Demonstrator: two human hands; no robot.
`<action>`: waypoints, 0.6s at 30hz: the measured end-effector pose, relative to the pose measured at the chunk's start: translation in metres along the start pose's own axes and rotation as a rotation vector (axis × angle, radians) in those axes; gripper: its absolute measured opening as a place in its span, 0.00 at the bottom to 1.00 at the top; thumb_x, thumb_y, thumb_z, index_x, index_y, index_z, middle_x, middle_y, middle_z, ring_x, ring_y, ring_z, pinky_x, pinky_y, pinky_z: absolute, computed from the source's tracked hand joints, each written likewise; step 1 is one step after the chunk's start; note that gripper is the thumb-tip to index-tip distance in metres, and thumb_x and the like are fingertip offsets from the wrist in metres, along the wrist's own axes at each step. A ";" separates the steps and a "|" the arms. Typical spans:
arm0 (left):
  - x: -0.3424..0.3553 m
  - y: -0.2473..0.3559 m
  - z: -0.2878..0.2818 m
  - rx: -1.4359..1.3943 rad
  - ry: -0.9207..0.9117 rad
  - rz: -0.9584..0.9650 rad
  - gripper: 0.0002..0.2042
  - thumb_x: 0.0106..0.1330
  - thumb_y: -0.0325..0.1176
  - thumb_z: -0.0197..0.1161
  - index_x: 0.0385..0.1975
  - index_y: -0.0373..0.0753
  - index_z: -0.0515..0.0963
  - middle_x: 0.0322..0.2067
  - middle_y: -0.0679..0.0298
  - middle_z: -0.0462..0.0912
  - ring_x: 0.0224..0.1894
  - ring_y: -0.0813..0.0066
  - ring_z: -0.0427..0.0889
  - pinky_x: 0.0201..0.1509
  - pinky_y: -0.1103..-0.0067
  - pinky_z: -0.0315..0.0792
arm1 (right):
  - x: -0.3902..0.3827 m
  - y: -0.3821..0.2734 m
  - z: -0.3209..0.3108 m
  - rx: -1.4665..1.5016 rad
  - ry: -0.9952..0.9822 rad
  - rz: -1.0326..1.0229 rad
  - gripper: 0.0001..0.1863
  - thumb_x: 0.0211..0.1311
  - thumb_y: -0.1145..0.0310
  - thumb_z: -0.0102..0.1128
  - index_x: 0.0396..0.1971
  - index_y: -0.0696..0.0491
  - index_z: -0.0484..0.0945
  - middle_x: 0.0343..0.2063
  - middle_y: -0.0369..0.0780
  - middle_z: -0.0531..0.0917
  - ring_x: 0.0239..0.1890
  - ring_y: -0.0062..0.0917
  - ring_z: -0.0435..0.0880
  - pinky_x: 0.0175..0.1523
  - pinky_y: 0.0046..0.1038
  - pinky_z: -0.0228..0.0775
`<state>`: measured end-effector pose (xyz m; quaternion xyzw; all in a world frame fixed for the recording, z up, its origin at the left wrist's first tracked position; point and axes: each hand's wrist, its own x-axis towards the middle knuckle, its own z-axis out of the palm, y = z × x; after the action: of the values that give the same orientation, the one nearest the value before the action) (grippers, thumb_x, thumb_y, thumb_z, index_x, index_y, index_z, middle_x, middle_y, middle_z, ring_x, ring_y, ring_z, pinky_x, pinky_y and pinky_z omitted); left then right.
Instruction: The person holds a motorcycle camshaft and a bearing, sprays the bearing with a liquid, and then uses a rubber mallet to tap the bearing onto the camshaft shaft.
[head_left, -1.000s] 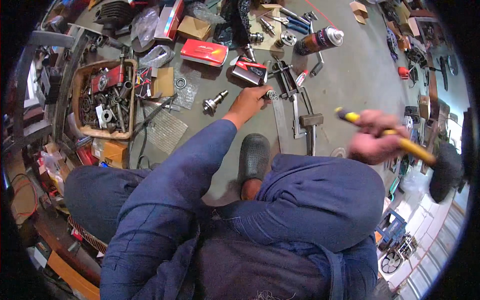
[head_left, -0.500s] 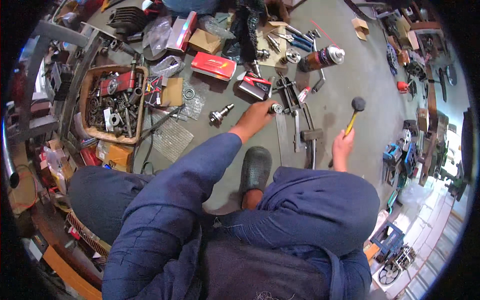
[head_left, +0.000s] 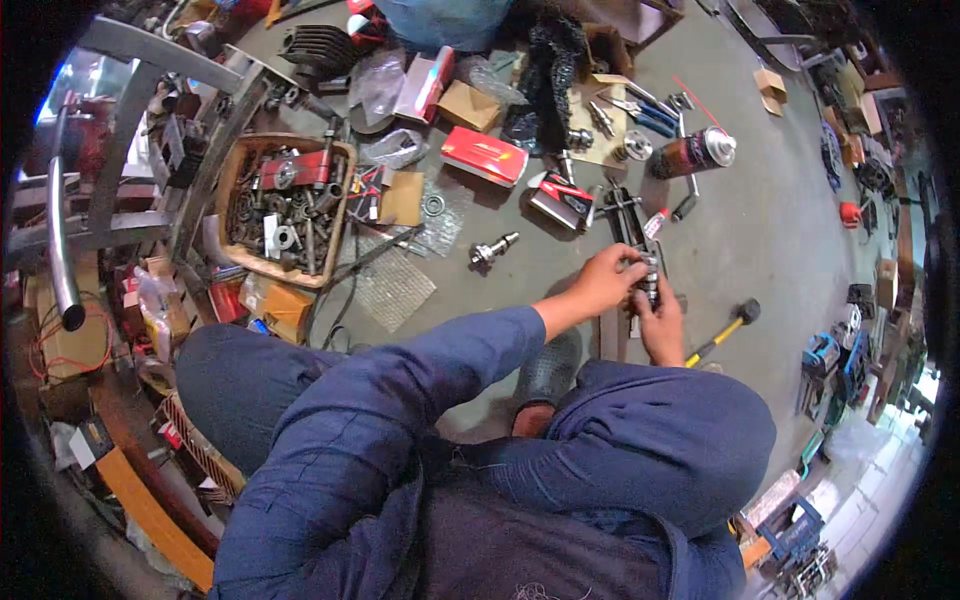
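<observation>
Both my hands are together over the floor, right of the dark clog on my foot. My left hand grips a short, ridged metal camshaft with thumb and fingers. My right hand closes on its lower end from the right. A mallet with a dark head and yellow handle lies on the floor beside my right hand. A dark metal puller-like frame lies just beyond my hands, partly hidden by them. Another shiny camshaft-like shaft rests on the floor to the left.
A tray of loose metal parts stands at the left. Red boxes, a spray can and pliers lie beyond my hands. Bubble wrap covers floor near the tray. Machine parts line the right side.
My right hand has let go of the mallet, now on the floor, and joined my left hand at the camshaft. My left hand has lifted the camshaft. The view has shifted.
</observation>
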<state>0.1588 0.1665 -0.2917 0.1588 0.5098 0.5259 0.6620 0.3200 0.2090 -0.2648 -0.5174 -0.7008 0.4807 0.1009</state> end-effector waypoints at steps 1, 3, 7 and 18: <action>0.002 0.002 0.001 -0.115 -0.075 -0.013 0.14 0.72 0.31 0.60 0.53 0.34 0.72 0.42 0.59 0.82 0.43 0.69 0.85 0.42 0.73 0.84 | -0.001 0.011 -0.007 0.114 -0.021 -0.066 0.24 0.68 0.72 0.59 0.62 0.60 0.70 0.41 0.41 0.83 0.39 0.24 0.81 0.47 0.27 0.75; 0.000 0.014 -0.010 -0.123 -0.136 -0.002 0.14 0.72 0.31 0.59 0.53 0.33 0.72 0.42 0.59 0.82 0.43 0.69 0.85 0.43 0.72 0.85 | -0.004 -0.018 -0.011 0.102 -0.073 -0.088 0.24 0.68 0.73 0.59 0.62 0.60 0.70 0.40 0.40 0.83 0.36 0.22 0.81 0.43 0.26 0.76; 0.008 0.023 -0.013 -0.184 -0.306 -0.001 0.14 0.74 0.32 0.58 0.54 0.31 0.72 0.41 0.58 0.82 0.43 0.70 0.85 0.45 0.72 0.85 | -0.008 -0.045 -0.024 0.289 -0.142 -0.084 0.23 0.71 0.72 0.56 0.63 0.60 0.69 0.37 0.38 0.84 0.30 0.18 0.82 0.36 0.23 0.77; -0.008 0.061 -0.022 0.365 -0.077 0.337 0.17 0.66 0.46 0.66 0.32 0.35 0.81 0.33 0.54 0.84 0.33 0.64 0.85 0.37 0.69 0.78 | -0.005 -0.068 -0.027 -0.113 0.060 -0.235 0.21 0.69 0.66 0.60 0.58 0.58 0.75 0.32 0.37 0.84 0.27 0.20 0.80 0.33 0.25 0.73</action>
<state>0.1080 0.1766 -0.2515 0.3785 0.5369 0.5215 0.5444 0.2967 0.2207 -0.1961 -0.4508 -0.7792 0.4097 0.1479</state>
